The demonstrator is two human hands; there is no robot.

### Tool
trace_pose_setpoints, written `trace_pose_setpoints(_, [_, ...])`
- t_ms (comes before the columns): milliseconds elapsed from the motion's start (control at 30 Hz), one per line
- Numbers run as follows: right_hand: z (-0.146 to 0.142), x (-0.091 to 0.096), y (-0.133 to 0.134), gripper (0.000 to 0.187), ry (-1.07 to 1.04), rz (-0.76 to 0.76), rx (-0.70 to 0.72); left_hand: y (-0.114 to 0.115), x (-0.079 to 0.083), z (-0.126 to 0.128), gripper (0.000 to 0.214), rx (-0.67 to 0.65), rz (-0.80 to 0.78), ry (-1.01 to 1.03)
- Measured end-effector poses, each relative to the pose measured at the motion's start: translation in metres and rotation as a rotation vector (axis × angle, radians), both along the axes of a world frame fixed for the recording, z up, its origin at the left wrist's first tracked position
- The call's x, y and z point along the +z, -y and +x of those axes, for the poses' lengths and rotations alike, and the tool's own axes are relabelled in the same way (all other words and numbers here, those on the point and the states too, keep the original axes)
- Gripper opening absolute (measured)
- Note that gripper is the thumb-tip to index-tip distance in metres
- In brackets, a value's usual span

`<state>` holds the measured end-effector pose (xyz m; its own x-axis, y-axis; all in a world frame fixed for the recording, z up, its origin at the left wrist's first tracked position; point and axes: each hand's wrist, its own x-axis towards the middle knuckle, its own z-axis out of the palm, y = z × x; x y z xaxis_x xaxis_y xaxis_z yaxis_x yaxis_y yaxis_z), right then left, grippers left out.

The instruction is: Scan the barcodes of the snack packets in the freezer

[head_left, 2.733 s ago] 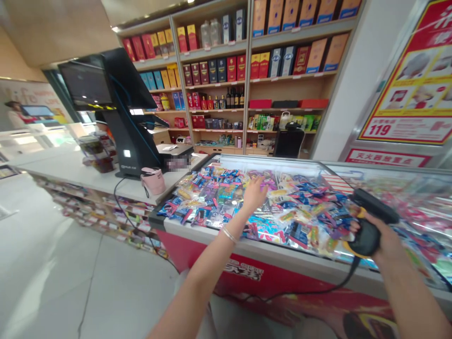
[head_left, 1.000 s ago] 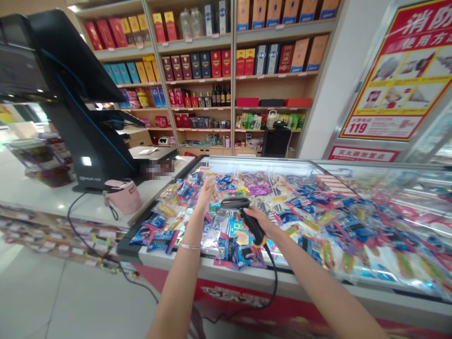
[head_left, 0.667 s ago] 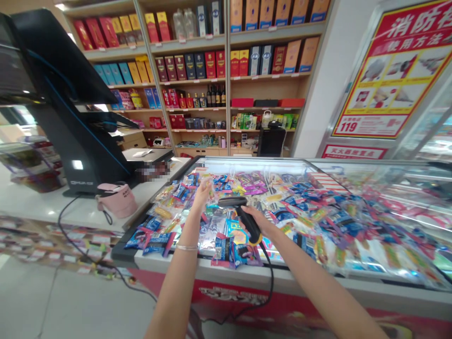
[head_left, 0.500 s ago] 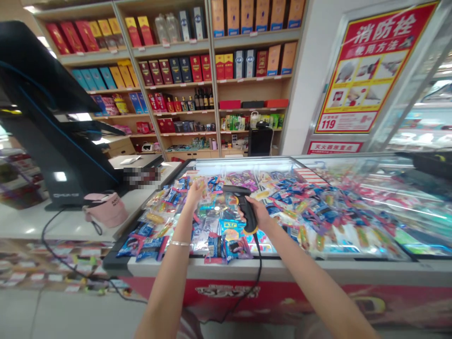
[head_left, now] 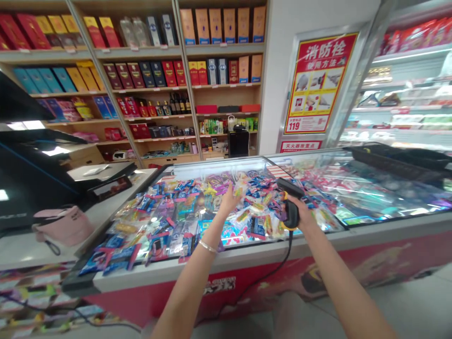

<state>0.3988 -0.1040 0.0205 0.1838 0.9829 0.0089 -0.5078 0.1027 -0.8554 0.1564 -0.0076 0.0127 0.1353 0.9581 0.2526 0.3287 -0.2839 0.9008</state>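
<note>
Across the red-sided, glass-topped freezer (head_left: 247, 259), with right grip (head_left: 305, 215) clasping black-and-yellow handheld scanner (head_left: 292, 215) at one o'clock and left grip (head_left: 228, 204) at twelve over glossy blue-and-pink plastic packets (head_left: 257, 226) (cannot tell if released), could sweep some off by dragging black cable (head_left: 289, 241).

a glass-topped, red-fronted freezer (head_left: 254, 256) carries many small snack packets (head_left: 189, 207), blue, purple and clear, spread out and overlapping, some lying at its front left corner.

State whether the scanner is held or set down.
Held: the right hand grips the black scanner by its handle, its cord hanging below.
</note>
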Motion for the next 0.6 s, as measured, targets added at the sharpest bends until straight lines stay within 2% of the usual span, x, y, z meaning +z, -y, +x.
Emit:
trace_pose_setpoints(133, [0.03,-0.021,0.009,0.022,-0.059,-0.053,-0.043,0.025,-0.012,0.022,0.044,0.107,0.291,-0.526])
trace_pose_setpoints(233, [0.038,-0.031,0.008,0.016,-0.067,-0.047,-0.052,0.031,-0.018,0.025,0.039,0.12,0.407,-0.717])
trace_pose_setpoints(400, [0.036,-0.033,0.008,0.016,-0.072,-0.087,-0.067,0.028,-0.027,0.026,0.048,0.049,0.368,-0.804])
trace_pose_setpoints(600, [0.035,-0.033,0.008,0.019,-0.07,-0.116,-0.045,0.028,-0.034,0.029,0.049,0.022,0.369,-0.778])
